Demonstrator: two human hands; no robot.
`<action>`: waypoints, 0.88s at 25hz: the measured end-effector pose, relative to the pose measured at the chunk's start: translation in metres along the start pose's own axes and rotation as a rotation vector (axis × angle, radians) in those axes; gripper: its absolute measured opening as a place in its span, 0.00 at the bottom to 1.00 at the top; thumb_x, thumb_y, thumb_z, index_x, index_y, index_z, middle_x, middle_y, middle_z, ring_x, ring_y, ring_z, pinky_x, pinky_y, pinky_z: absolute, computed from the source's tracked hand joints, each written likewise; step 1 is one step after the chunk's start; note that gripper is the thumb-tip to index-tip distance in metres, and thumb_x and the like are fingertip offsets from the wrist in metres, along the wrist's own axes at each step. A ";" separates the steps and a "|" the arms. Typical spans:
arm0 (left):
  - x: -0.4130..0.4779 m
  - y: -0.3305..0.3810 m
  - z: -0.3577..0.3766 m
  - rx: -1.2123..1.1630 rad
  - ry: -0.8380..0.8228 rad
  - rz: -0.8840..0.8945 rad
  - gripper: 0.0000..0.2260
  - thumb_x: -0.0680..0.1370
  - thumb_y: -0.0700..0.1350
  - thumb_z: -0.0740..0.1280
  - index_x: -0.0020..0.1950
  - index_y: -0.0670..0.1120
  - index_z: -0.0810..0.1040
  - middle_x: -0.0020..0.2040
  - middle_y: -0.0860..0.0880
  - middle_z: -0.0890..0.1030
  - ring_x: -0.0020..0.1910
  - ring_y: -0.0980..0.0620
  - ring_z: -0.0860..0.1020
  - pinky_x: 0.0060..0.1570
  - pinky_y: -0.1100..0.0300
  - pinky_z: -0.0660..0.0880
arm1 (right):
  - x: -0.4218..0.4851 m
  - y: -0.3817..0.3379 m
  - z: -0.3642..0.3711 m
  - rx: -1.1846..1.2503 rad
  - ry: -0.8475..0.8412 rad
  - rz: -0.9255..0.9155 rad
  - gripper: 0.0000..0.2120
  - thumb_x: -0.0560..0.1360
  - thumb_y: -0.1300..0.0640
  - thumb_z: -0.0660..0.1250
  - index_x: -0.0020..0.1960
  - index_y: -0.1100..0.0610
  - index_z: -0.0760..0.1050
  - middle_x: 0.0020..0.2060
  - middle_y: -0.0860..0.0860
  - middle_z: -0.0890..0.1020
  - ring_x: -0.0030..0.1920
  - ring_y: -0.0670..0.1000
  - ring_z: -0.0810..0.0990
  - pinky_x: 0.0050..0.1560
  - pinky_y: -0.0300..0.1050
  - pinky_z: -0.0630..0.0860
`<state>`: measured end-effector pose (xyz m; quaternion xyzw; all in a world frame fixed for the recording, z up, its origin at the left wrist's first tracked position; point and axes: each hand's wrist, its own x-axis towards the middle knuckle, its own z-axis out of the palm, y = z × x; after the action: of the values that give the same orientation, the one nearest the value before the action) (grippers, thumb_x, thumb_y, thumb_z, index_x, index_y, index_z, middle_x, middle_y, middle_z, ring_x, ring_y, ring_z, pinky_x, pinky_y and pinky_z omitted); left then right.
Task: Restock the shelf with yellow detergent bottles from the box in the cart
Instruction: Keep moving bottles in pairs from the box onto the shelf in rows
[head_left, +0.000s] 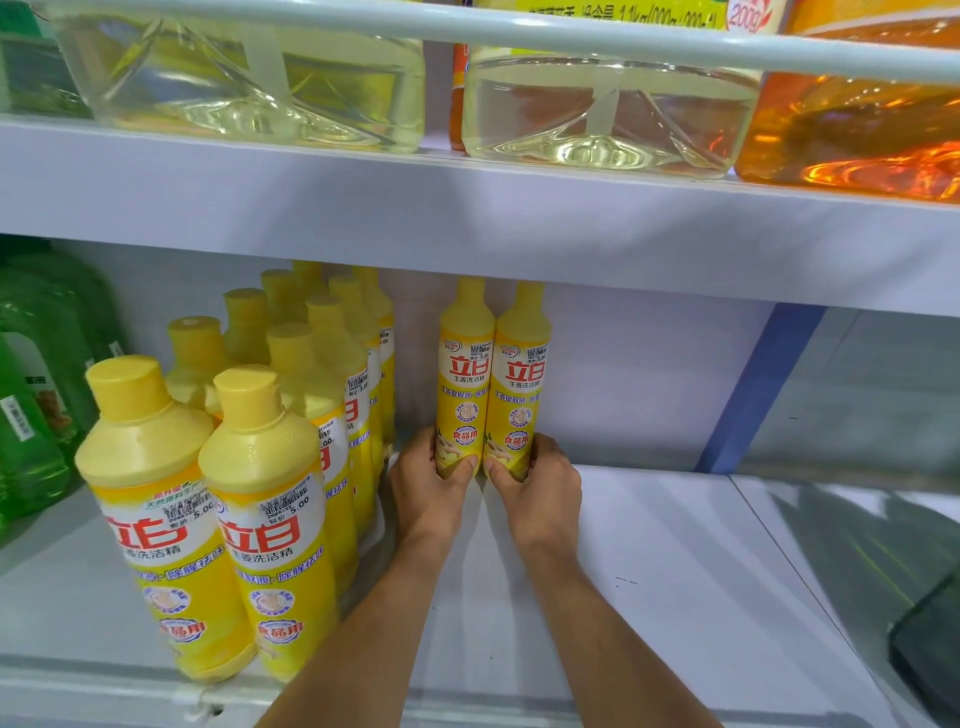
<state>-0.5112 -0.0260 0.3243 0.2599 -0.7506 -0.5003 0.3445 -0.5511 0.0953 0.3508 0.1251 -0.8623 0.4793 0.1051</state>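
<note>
The white shelf (649, 561) runs off the frame's edges; the upper shelf (467, 218) hides its back wall's top; a cluster of yellow bottles (270, 467) fills its left side, rear ones half hidden; the left hand (428, 488) grasps one upright bottle (464, 374) near the back edge; the right hand (540, 486) grasps its touching twin (521, 379); fingers cover both bases.

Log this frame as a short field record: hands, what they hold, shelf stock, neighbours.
left hand: gripping the base of the left upright yellow plastic detergent bottle
right hand: gripping the base of the right yellow detergent bottle
pair: side by side, touching, at the back of the white shelf
stocked rows: yellow bottles on the left
neighbours: green bottles far left
</note>
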 end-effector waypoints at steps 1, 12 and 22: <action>0.000 0.001 0.000 -0.003 -0.003 -0.005 0.22 0.70 0.50 0.80 0.61 0.54 0.78 0.56 0.54 0.85 0.54 0.51 0.84 0.56 0.44 0.82 | 0.000 0.000 0.000 -0.004 0.002 -0.003 0.24 0.71 0.41 0.77 0.61 0.51 0.76 0.54 0.48 0.84 0.52 0.51 0.83 0.54 0.47 0.81; -0.026 0.032 -0.021 0.221 -0.115 0.016 0.24 0.73 0.51 0.77 0.65 0.49 0.74 0.61 0.48 0.81 0.60 0.46 0.79 0.58 0.51 0.79 | -0.018 -0.004 -0.040 -0.060 -0.157 -0.030 0.35 0.75 0.40 0.71 0.75 0.56 0.67 0.69 0.52 0.76 0.70 0.53 0.73 0.66 0.44 0.71; -0.112 0.116 -0.107 1.099 -0.672 0.399 0.31 0.78 0.63 0.65 0.74 0.45 0.65 0.71 0.44 0.71 0.68 0.42 0.70 0.66 0.45 0.71 | -0.091 -0.054 -0.147 -0.713 -0.489 -0.324 0.38 0.77 0.35 0.62 0.78 0.55 0.59 0.76 0.55 0.65 0.76 0.59 0.63 0.73 0.54 0.65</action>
<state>-0.3634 0.0374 0.4318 0.0840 -0.9961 -0.0261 -0.0044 -0.4393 0.2039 0.4428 0.3237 -0.9422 0.0867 0.0084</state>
